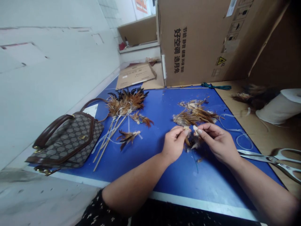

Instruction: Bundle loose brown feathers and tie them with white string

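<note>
My left hand [173, 143] pinches the pale end of a small feather tuft [187, 141], whose brown part hangs below the fingers. Close beside it, my right hand [219, 142] holds another whitish-ended feather tuft [195, 129] between thumb and forefinger. Just beyond both hands lies a pile of loose brown feathers [196, 115]. To the left, bunches of brown and black feathers [127, 103] are fixed to thin sticks [103, 150]. Two small loose feather bunches, one brown-tipped [143, 120] and one darker [128, 138], lie nearer on the blue board [157, 110].
A patterned handbag [70, 141] stands at the left by the wall. Scissors [271, 159] and clear cord [244, 142] lie at the right, near a white roll [279, 106] and dark feathers [251, 94]. A large cardboard box [199, 47] rises behind, with green cord [216, 86] before it.
</note>
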Available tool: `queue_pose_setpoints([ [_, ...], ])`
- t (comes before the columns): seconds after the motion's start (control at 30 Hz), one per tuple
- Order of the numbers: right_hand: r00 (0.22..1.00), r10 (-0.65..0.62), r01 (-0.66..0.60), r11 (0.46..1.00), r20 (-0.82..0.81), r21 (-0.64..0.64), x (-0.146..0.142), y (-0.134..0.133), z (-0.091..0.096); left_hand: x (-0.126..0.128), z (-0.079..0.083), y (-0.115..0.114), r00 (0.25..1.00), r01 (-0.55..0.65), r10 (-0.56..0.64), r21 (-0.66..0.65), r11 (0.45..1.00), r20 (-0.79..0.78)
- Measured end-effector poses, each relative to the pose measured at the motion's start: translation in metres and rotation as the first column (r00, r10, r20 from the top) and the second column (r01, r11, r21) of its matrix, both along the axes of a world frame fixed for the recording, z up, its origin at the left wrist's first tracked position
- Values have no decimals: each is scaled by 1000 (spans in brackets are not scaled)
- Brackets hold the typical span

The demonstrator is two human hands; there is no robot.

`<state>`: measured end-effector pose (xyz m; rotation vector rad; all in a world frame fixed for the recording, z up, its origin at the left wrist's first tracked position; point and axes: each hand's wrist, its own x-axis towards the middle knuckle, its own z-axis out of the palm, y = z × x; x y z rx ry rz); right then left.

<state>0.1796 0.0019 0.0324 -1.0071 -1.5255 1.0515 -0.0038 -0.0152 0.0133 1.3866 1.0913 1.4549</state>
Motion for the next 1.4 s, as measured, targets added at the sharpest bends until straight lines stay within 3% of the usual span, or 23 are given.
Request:
queue_pose_setpoints([
  [0.27,996,43,-50,995,-72,-89,-9,-4,-3,6,-3,-3,994,78,-77,-4,997,76],
  [0.43,994,80,-87,991,-72,-106,-10,-3,-4,11,-2,-5,964,127,-102,-90,988,245],
  [0.53,996,91,-89,994,25,-67,-7,-1,-2,11,2,-3,913,155,-82,-153,976,400],
  [0.63,972,53,-68,996,227,55,4,2,4,5,8,2,873,131,-18,-199,971,488],
  [0.7,928,56,-121,980,369,157,15,6,10,0,12,7,860,74,48,-217,973,508],
  [0.77,853,155,-288,936,499,201,25,8,16,-5,15,11,852,-7,122,-221,975,510],
  [0.87,679,332,-533,836,654,129,33,9,22,-8,19,13,842,-76,179,-216,974,509],
  [0.93,596,376,-587,807,710,66,33,8,21,-8,20,14,841,-71,174,-216,974,512],
  [1.0,566,405,-605,796,718,29,31,7,19,-8,19,13,845,-61,162,-209,976,510],
  [1.07,592,439,-612,790,675,23,30,7,18,-7,18,12,855,-50,139,-188,981,499],
  [1.13,674,432,-568,822,600,46,29,7,19,-6,15,11,866,-25,105,-169,985,489],
  [1.27,897,264,-303,951,356,58,23,4,24,0,10,4,894,7,92,-218,976,439],
  [1.4,982,168,-163,985,87,-59,9,-2,17,10,4,-5,931,50,52,-266,963,361],
])
